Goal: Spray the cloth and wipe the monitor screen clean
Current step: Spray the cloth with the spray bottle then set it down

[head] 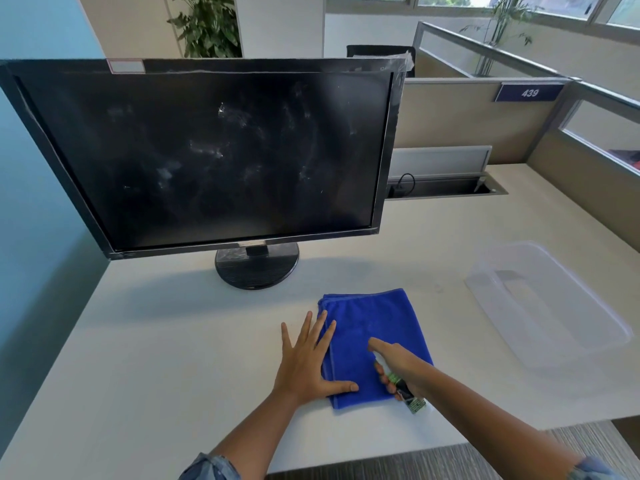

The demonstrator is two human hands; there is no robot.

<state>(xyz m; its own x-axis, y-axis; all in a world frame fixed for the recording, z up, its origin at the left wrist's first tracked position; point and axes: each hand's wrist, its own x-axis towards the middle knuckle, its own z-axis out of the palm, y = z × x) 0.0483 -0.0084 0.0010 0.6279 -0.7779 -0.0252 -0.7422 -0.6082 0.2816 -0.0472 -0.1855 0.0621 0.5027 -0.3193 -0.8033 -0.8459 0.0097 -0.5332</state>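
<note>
Folded blue microfibre cloth (367,327) lies on the pale worktop (173,341) in front of the smudged black monitor (214,150). I see my left hand (308,362) flat, fingers spread, pressing its left edge; my right hand (401,367) grips a small green-labelled spray bottle (410,398) over it.

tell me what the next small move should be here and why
Probably press down on the top of the small spray bottle, which the right hand grips just above the folded blue cloth, forefinger stretched forward. The left hand lies flat on the cloth's left edge, pinning it, and the monitor screen shows white smudges, so dampening the cloth comes first.
</note>
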